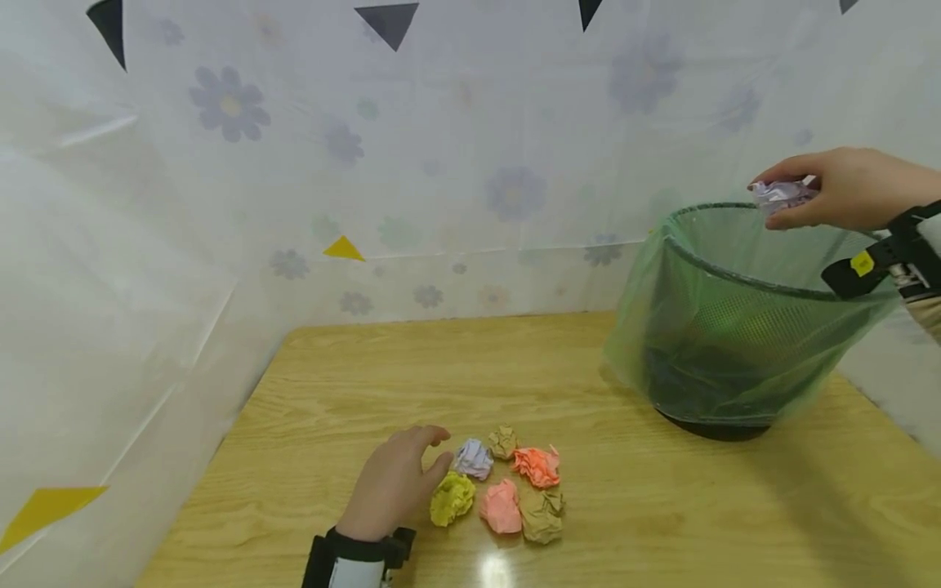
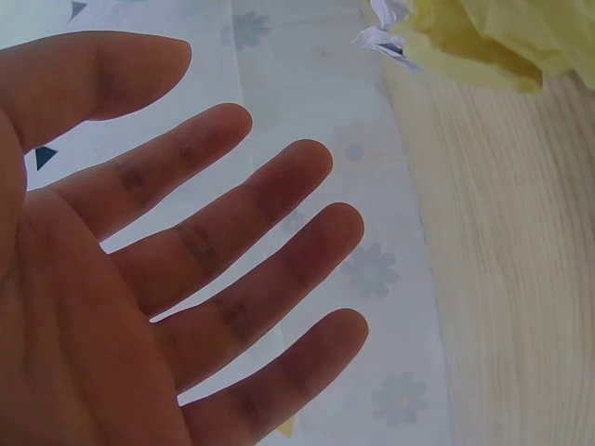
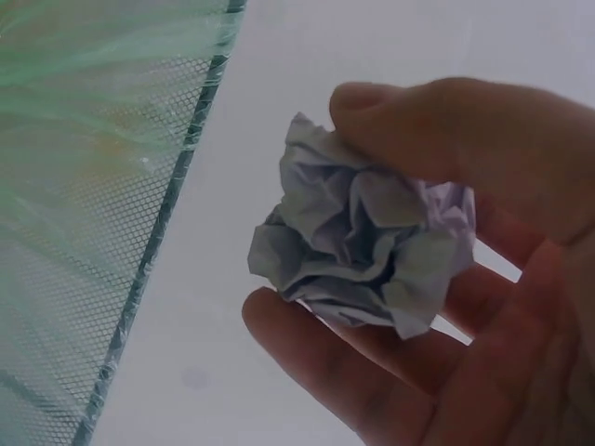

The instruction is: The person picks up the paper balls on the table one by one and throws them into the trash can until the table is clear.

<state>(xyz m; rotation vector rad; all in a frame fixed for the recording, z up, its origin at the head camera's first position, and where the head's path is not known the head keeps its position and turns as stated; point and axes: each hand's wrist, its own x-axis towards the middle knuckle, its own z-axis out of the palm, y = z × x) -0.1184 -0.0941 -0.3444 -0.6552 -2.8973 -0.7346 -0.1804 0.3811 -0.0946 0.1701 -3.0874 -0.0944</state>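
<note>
Between thumb and fingers, my right hand (image 1: 856, 189) holds a crumpled pale lilac paper ball (image 3: 358, 242) above the rim of a mesh wastebasket (image 1: 735, 327) lined with a green plastic bag. My left hand (image 1: 397, 482) hovers at the left of a group of paper balls, its fingers apart and holding nothing, as the left wrist view shows. Nearest to it are a yellow paper ball (image 1: 452, 499) and a white-lilac one (image 1: 474, 459). Beside these lie a pink paper ball (image 1: 502, 507), an orange one (image 1: 537, 466) and two tan ones, one at the back (image 1: 503, 442) and one in front (image 1: 542, 517).
The wastebasket stands at the right of a wooden table (image 1: 412, 376). A flower-patterned white sheet (image 1: 441, 163) hangs behind and at the left of the table. Each wrist wears a black strap with a device.
</note>
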